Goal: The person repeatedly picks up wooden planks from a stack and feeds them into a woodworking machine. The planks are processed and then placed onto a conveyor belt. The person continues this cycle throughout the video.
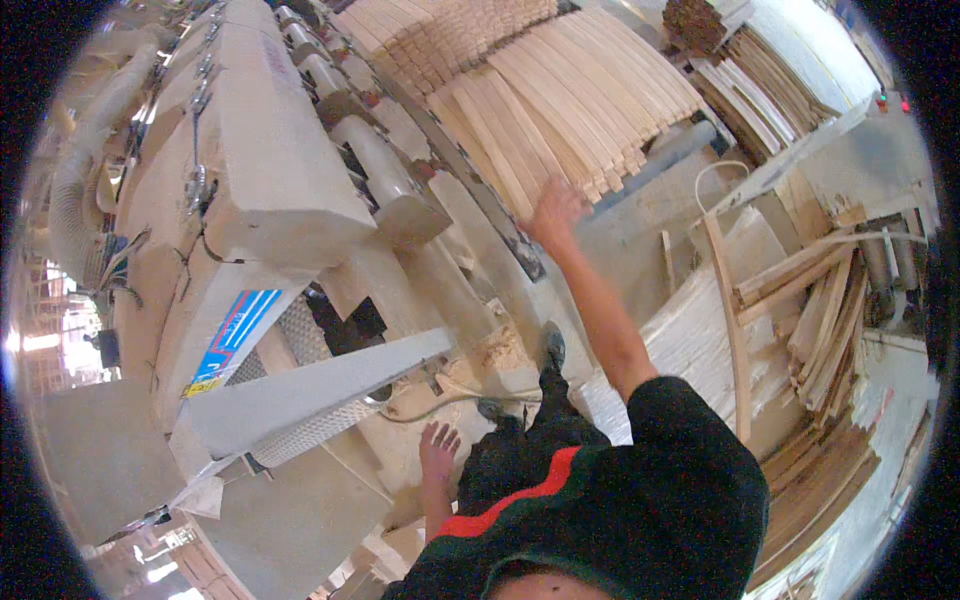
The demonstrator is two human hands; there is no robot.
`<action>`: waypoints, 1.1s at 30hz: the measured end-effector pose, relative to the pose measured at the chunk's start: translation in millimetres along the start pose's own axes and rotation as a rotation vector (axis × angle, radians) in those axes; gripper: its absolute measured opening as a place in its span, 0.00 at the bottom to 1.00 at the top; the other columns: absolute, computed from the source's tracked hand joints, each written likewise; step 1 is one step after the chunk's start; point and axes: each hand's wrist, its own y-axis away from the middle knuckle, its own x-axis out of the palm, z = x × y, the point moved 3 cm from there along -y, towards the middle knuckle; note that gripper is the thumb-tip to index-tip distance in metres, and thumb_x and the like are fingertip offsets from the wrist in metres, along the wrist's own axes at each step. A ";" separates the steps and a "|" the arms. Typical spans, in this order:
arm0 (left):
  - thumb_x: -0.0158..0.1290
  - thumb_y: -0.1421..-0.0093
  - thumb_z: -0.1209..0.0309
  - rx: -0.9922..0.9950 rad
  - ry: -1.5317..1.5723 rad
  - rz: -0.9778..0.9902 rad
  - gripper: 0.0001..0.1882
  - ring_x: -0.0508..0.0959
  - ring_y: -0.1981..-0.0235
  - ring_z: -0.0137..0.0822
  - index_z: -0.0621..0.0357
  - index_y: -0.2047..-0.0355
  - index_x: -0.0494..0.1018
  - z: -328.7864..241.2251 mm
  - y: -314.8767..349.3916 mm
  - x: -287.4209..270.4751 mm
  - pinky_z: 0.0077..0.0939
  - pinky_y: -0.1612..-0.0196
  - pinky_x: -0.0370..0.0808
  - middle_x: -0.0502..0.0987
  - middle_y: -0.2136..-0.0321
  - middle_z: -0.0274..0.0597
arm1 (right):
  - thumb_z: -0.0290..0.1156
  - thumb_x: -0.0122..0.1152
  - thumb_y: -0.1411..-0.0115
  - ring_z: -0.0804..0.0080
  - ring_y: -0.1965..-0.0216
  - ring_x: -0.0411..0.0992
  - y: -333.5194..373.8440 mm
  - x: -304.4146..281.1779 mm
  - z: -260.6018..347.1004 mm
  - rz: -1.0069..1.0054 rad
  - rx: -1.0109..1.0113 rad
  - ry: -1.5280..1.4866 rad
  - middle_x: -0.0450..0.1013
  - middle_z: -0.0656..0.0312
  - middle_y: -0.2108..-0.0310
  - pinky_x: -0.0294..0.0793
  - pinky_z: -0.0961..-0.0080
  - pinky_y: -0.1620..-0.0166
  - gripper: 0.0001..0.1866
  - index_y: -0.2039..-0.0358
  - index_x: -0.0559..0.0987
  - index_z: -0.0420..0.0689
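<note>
My right hand [556,214] reaches out at the near ends of a layer of pale wooden strips [575,95]. Its fingers look stretched apart, though slightly blurred, and I see nothing held in them. Whether they touch the strip ends I cannot tell. The strips lie side by side, with some on the left fanned out at a slant. Low beside my body hangs my left hand [438,452], fingers spread and holding nothing. It is nearest to the machine's grey projecting arm [330,385].
A large dusty machine [275,130] with rollers fills the left. Behind the strips rises a stacked pile of wood [450,40]. Loose offcuts [830,320] and a long upright-looking slat [727,330] lie on the right. A hose [430,412] runs near my feet.
</note>
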 end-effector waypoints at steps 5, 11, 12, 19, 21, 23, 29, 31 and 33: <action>0.46 0.40 0.54 -0.035 -0.072 0.060 0.26 0.71 0.54 0.47 0.57 0.47 0.61 8.9 9.2 24.7 0.43 0.51 0.69 0.66 0.50 0.50 | 0.50 0.76 0.70 0.37 0.42 0.52 8.2 -3.7 -3.4 -0.169 0.020 0.089 0.55 0.34 0.46 0.52 0.33 0.47 0.63 0.38 0.48 0.44; 0.41 0.39 0.49 -0.314 -0.026 0.470 0.29 0.71 0.54 0.48 0.59 0.47 0.62 20.2 11.8 112.3 0.42 0.50 0.67 0.68 0.52 0.50 | 0.50 0.76 0.69 0.37 0.43 0.54 47.7 -12.3 -21.1 0.029 0.120 -0.045 0.56 0.35 0.46 0.54 0.41 0.44 0.63 0.38 0.48 0.46; 0.40 0.38 0.48 -0.369 0.015 0.574 0.30 0.70 0.54 0.48 0.60 0.47 0.62 22.6 7.9 136.0 0.42 0.49 0.67 0.68 0.52 0.51 | 0.50 0.76 0.69 0.37 0.42 0.53 69.1 -18.7 -22.7 0.066 0.121 -0.040 0.55 0.34 0.45 0.54 0.41 0.44 0.63 0.37 0.47 0.46; 0.30 0.44 0.33 -0.464 0.145 0.929 0.46 0.69 0.50 0.47 0.65 0.44 0.60 26.8 -68.0 335.1 0.40 0.44 0.64 0.69 0.51 0.53 | 0.52 0.73 0.71 0.31 0.40 0.45 207.3 1.7 -77.9 0.060 0.219 -0.117 0.48 0.31 0.41 0.46 0.33 0.44 0.68 0.35 0.40 0.46; 0.28 0.44 0.32 -0.338 0.126 0.917 0.47 0.68 0.48 0.49 0.63 0.43 0.60 27.3 -61.7 374.1 0.42 0.43 0.63 0.68 0.48 0.54 | 0.51 0.72 0.72 0.32 0.41 0.47 242.1 -9.2 -83.8 0.086 0.246 -0.127 0.50 0.34 0.42 0.46 0.33 0.44 0.67 0.35 0.41 0.47; 0.27 0.44 0.33 -0.230 0.213 1.151 0.46 0.68 0.47 0.50 0.62 0.42 0.59 29.4 -51.2 385.7 0.44 0.42 0.63 0.66 0.46 0.54 | 0.48 0.72 0.73 0.36 0.42 0.49 282.1 -27.7 -82.3 0.135 0.258 -0.113 0.53 0.37 0.44 0.47 0.35 0.44 0.66 0.36 0.43 0.49; 0.30 0.44 0.33 -0.386 0.172 1.230 0.45 0.67 0.46 0.51 0.57 0.40 0.56 39.9 70.0 298.1 0.47 0.41 0.61 0.64 0.45 0.52 | 0.42 0.72 0.75 0.39 0.46 0.53 410.0 -31.9 -130.9 -0.011 0.088 -0.097 0.54 0.42 0.47 0.54 0.43 0.46 0.62 0.38 0.48 0.50; 0.31 0.45 0.33 -0.422 0.204 1.221 0.45 0.66 0.46 0.51 0.57 0.40 0.56 40.1 91.3 232.4 0.48 0.41 0.61 0.64 0.44 0.51 | 0.42 0.74 0.77 0.39 0.45 0.52 474.9 -20.7 -155.5 -0.119 -0.088 -0.170 0.52 0.41 0.47 0.55 0.44 0.45 0.62 0.39 0.49 0.51; 0.33 0.45 0.33 -0.483 0.227 1.239 0.44 0.66 0.45 0.51 0.56 0.40 0.56 42.7 102.2 162.9 0.48 0.41 0.61 0.64 0.44 0.50 | 0.49 0.78 0.77 0.35 0.42 0.47 522.8 5.7 -186.4 -0.147 -0.201 -0.183 0.46 0.38 0.42 0.53 0.41 0.43 0.64 0.39 0.49 0.50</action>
